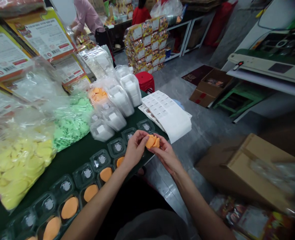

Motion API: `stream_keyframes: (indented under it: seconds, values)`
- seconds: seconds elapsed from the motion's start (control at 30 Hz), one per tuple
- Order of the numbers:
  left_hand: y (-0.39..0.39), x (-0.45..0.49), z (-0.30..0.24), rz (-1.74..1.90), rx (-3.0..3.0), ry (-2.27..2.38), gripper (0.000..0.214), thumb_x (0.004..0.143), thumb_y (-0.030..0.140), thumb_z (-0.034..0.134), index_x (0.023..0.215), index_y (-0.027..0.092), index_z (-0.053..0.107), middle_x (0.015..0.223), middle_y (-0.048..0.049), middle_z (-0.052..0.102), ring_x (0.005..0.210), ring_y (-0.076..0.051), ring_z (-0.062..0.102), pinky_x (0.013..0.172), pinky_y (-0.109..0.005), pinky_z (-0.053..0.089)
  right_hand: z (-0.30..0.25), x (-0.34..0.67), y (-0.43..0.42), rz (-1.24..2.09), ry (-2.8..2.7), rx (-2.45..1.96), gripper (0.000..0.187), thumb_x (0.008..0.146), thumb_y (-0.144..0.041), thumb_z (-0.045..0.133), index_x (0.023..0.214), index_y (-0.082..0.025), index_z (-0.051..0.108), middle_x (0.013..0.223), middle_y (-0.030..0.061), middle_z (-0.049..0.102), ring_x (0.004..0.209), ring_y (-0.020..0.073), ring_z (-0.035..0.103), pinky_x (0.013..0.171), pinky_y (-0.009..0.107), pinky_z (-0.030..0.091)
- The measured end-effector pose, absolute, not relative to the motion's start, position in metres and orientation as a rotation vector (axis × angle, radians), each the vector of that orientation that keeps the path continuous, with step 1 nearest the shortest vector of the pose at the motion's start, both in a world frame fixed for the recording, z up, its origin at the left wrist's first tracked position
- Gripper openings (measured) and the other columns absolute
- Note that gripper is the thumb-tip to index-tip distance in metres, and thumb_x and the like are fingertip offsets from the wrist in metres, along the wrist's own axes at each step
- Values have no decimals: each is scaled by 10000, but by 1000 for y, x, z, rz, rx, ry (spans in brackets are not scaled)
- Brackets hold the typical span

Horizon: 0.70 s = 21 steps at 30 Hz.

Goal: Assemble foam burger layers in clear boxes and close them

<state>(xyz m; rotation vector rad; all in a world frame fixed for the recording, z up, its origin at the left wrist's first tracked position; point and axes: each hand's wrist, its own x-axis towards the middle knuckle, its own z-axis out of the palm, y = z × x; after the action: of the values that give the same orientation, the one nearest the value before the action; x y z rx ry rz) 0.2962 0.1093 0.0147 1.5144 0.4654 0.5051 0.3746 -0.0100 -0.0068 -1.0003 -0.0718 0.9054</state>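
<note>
Orange pieces (153,141), thin and bunched together, are up in the air above the near edge of the green table (73,159), between both hands. Left hand (135,148) pinches them from one side, thumb on top; right hand (166,154) grips them from the other, its fingers curled behind. Below and to the left, a row of clear tubs (77,201) runs along the table, lids (100,160) laid open on the far side, each with a pale label. Orange discs (69,207) lie in several tubs; the left forearm hides part of the row. Farther back sit bags of yellow pieces (22,170) and green pieces (72,123), beside stacked containers (119,98). Printed sheets (169,115) lie just beyond the hands, partly over the table's edge, near a red stool (145,81).
</note>
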Motion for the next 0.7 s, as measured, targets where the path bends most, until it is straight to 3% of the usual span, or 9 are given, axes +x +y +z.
stream_keyframes:
  seconds: [0.2,0.37,0.53,0.7]
  values:
    - [131,307,4,494,1473,544,268,915,427,640,977,172,590,893,-28,660,773,-128,591,716,-235,468,-12,389,-18,848,0,-989,530,605,-166,909,1087,-256,706,842,-48,674,797,129,688,808,270,608]
    - [144,325,-24,326,1818,489,129,914,256,600,1010,172,617,852,-24,655,758,-139,595,707,-249,462,-10,405,-40,769,48,-980,481,597,-173,925,1033,-247,736,846,-46,688,796,118,690,863,275,602]
    - [136,339,-34,244,2058,465,169,929,191,564,1089,198,619,855,-14,672,766,-156,621,701,-260,468,-11,406,-51,762,65,-983,469,603,-194,925,1037,-234,754,866,-35,696,802,122,691,865,272,600]
    - [126,346,-28,169,2386,411,197,943,112,520,1085,195,628,982,-54,696,896,-193,654,796,-293,486,-14,405,-50,785,69,-979,456,606,-200,926,1031,-241,766,857,-37,702,793,123,698,849,265,603]
